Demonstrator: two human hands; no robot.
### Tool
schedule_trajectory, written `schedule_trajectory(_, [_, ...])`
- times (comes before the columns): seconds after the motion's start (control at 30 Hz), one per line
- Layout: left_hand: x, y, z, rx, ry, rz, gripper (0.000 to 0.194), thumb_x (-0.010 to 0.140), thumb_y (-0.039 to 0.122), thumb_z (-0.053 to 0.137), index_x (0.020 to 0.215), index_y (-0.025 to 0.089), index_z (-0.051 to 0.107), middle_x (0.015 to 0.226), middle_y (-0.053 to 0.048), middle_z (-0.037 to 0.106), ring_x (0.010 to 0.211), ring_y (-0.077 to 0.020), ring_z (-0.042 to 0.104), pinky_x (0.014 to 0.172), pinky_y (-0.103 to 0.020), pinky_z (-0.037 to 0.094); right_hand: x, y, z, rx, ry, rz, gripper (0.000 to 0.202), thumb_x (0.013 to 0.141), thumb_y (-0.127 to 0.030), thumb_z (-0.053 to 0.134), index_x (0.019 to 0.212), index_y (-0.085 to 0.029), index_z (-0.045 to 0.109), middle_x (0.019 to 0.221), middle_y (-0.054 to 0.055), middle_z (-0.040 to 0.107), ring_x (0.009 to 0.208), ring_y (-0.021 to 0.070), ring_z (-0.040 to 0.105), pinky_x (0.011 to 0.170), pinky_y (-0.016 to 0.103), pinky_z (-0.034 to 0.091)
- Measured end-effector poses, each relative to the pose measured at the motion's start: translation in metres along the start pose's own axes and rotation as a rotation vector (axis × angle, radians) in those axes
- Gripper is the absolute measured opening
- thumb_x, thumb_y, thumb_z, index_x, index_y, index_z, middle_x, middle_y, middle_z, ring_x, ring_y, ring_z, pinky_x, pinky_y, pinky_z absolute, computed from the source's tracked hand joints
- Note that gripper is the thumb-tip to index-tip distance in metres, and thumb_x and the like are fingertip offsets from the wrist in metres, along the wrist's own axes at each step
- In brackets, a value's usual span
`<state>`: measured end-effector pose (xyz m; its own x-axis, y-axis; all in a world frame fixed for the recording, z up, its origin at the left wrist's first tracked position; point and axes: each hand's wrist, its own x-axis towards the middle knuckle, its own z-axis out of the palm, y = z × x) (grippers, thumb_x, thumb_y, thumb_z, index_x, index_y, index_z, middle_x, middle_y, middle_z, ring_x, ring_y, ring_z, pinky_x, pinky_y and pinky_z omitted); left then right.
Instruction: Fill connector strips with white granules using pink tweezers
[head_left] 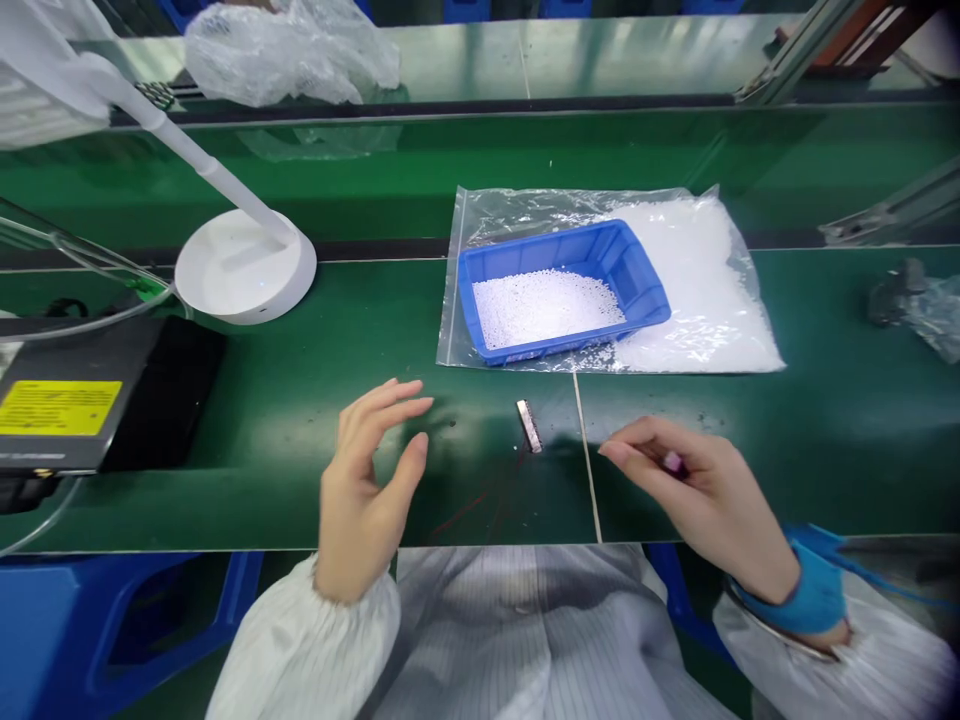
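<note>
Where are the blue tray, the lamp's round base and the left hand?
Blue tray (pixel 559 349): head view, front rim.
Lamp base (pixel 238 268): head view, white top.
Left hand (pixel 366 500): head view, back of the hand.

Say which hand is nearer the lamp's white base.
Left. The left hand is open, to the lower right of the lamp's white base; the right hand is much farther right, past the small metallic strip.

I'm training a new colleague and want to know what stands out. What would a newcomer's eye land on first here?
Probably the bright blue bin of small white beads, sitting on a clear plastic bag at the back of the green bench. Next, perhaps, the white lamp at the back left, and the small metallic part lying between the left hand and right hand.
</note>
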<state>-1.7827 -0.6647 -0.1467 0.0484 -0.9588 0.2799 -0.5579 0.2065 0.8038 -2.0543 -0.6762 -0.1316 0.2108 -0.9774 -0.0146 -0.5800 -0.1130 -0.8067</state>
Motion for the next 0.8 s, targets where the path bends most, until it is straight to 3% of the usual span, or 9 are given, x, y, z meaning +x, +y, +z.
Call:
schedule_trajectory(0.13, [-0.004,-0.025,0.028,0.247,-0.197,0.098,0.044,0.088,0.019,0.062,0.13,0.022,0.05,0.142,-0.009,0.046,0.14,-0.0292,0.029,0.113,-0.057,0.033,0.005,0.004,0.014,-0.169,-0.061,-0.089,0.019,0.091,-0.031,0.055,0.075,-0.021,0.059,0.052,-0.006,0.049,0.042,0.0069,0.039,0.041,0.023,0.027])
schedule_trajectory(0.27, [-0.005,-0.019,0.054,0.299,-0.348,0.206,0.074,0.08,0.028,0.074,0.141,0.015,0.035,0.15,-0.016,0.036,0.144,-0.0334,0.021,0.116,-0.061,0.025,0.01,0.012,0.029,-0.263,-0.093,-0.167,0.018,0.09,-0.026,0.053,0.072,-0.02,0.053,0.053,-0.007,0.051,0.042,0.006,0.041,0.043,0.021,0.029])
schedule_trajectory(0.47, [0.001,-0.013,0.073,0.295,-0.335,0.256,0.08,0.075,0.042,0.078,0.135,0.007,0.038,0.14,-0.021,0.046,0.138,-0.0382,0.031,0.113,-0.063,0.029,0.014,0.017,0.041,-0.356,-0.015,-0.317,0.019,0.088,-0.019,0.053,0.069,-0.02,0.049,0.049,-0.008,0.044,0.041,0.0051,0.04,0.045,0.019,0.029])
schedule_trajectory(0.8, [0.003,-0.011,0.076,0.315,-0.315,0.231,0.077,0.076,0.045,0.076,0.134,0.009,0.041,0.139,-0.02,0.048,0.135,-0.0367,0.036,0.113,-0.061,0.031,0.019,0.019,0.043,-0.298,-0.006,-0.384,0.018,0.085,-0.011,0.056,0.07,-0.019,0.049,0.05,-0.009,0.041,0.043,0.0042,0.037,0.047,0.018,0.031])
